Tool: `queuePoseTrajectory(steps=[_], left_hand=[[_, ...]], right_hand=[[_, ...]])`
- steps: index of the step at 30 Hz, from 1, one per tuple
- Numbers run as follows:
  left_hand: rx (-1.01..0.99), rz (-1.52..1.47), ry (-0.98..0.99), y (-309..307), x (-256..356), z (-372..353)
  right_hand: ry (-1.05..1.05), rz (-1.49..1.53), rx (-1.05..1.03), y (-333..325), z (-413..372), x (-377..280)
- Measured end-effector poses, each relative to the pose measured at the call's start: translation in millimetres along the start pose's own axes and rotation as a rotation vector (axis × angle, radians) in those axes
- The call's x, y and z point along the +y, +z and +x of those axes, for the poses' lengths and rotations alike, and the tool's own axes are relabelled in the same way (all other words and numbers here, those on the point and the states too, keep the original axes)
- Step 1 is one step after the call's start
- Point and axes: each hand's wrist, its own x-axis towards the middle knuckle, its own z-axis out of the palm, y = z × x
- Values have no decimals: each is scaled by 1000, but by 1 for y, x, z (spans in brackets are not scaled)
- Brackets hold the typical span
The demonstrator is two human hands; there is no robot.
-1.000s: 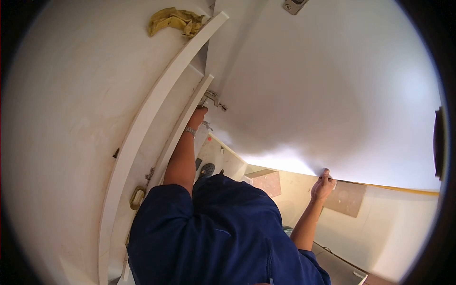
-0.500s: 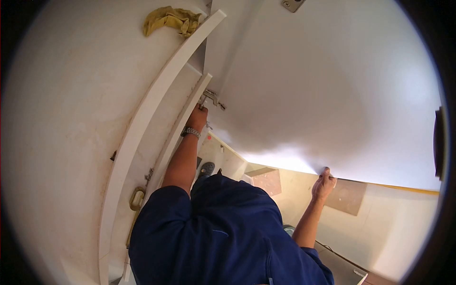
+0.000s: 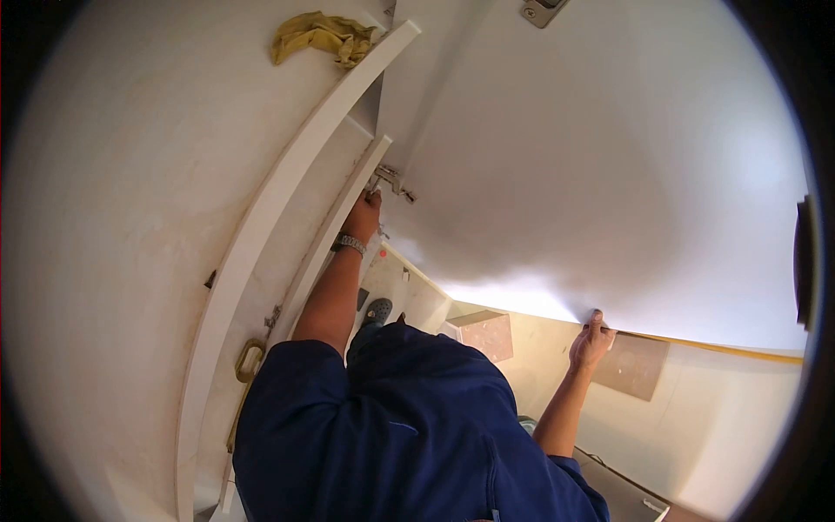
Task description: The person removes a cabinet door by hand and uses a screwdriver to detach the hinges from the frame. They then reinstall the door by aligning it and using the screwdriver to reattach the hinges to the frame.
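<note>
White cabinet door [image 3: 609,157] has barely shifted. The right hand [image 3: 591,341] stays clamped on its lower edge; the left hand [image 3: 364,213] remains at the hinge [image 3: 393,181], fingers curled, grip unclear.

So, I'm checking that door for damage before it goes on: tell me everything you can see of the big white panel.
The white panel is a large, flat, smooth board, seemingly painted or laminated, with no marks visible. It stands beside the cabinet frame. A metal hinge sits at its edge near the frame, and a second hinge plate sits further up. The right hand grips its lower edge; the left hand is at the hinge.
</note>
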Motion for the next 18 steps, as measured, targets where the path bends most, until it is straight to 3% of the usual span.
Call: queuePoseTrajectory(steps=[1, 4, 6, 9, 16, 18], left_hand=[[-36, -93, -65, -3, 3, 0], [-14, -170, -10, 4, -11, 3], [-13, -260, -65, 40, -49, 7], [-39, -238, -109, 44, -61, 12], [-339, -926, -623, -10, -8, 14], [-418, -957, -662, -7, -17, 15]], right_hand=[[-1, -3, 0, 0, 0, 1], [0, -7, -15, -10, 3, 11], [8, -6, -43, -25, 7, 22], [-4, -19, -35, -17, 6, 16], [-11, -24, -2, -14, 4, 15], [-10, -13, 7, -7, 2, 9]])
